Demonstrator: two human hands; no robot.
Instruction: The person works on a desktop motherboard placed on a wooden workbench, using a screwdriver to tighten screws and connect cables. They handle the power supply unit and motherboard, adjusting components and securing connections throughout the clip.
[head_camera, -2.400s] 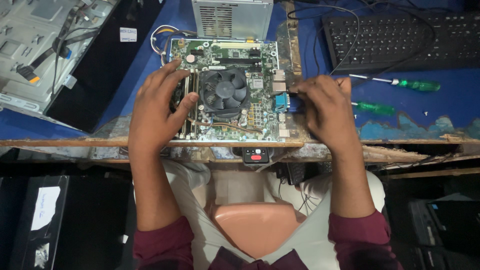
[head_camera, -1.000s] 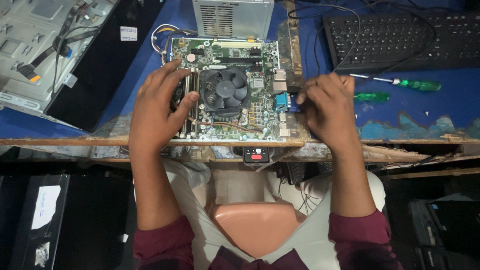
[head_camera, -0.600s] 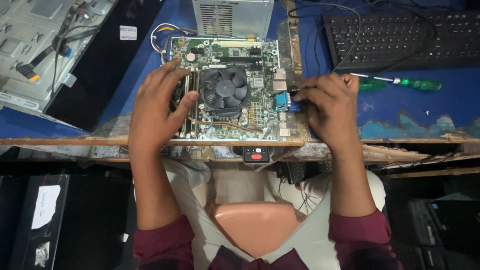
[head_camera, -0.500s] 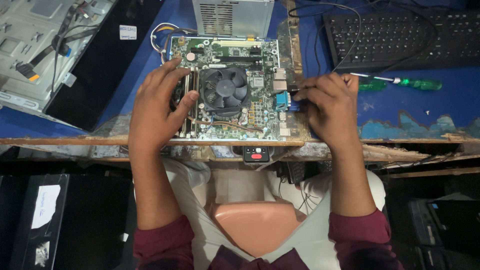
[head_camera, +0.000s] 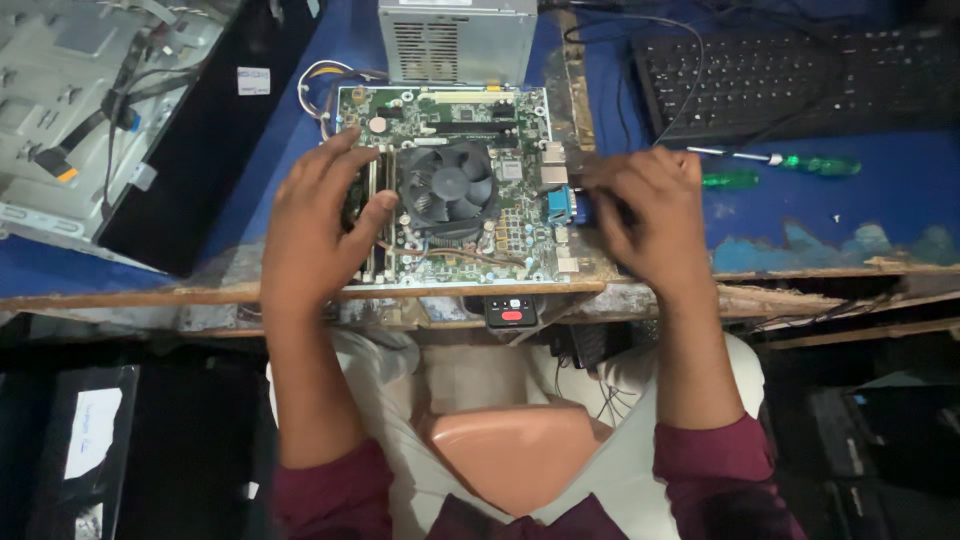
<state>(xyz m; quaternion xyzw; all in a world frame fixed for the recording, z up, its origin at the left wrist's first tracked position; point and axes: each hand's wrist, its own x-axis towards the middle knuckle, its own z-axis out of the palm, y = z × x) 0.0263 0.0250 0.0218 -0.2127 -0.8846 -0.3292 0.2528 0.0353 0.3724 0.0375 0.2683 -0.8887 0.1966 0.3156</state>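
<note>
A green motherboard (head_camera: 470, 120) with a black cooler fan (head_camera: 446, 188) lies at the bench's front edge. My left hand (head_camera: 315, 225) rests spread on the board's left side, fingers over the memory slots (head_camera: 378, 220) and thumb beside the fan. My right hand (head_camera: 650, 215) is curled at the board's right edge, next to the blue port (head_camera: 561, 204). Its fingers pinch a small dark object (head_camera: 612, 208) that is mostly hidden under them.
A grey power supply (head_camera: 455, 38) stands behind the board. A black keyboard (head_camera: 790, 75) and two green-handled screwdrivers (head_camera: 800, 163) lie to the right. An open computer case (head_camera: 110, 110) sits at the left. A small device with a red button (head_camera: 511, 311) hangs below the bench edge.
My right hand has shifted slightly left and curled tighter against the board's right edge. My left hand and the board have stayed in place.
</note>
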